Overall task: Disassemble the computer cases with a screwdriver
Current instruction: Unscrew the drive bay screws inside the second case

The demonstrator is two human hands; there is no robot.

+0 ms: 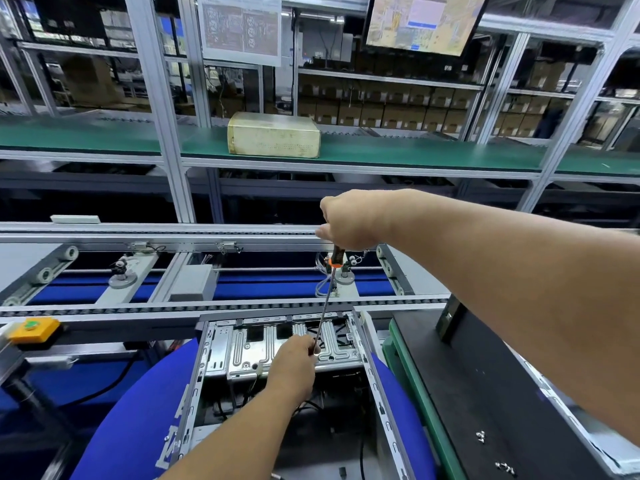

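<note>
Computer case [277, 344] open below, screwdriver [327, 296] handle gripped in right hand [349, 220], shaft tip pinched by left hand [294, 362].

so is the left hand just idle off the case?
No: the left hand pinches the screwdriver shaft near its tip inside the open computer case, while the right hand grips the handle.

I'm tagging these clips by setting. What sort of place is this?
Most likely a factory assembly line for electronics: a roller conveyor runs past the bench, aluminium-frame shelving holds stacked cartons, and an opened computer case sits in front.
</note>
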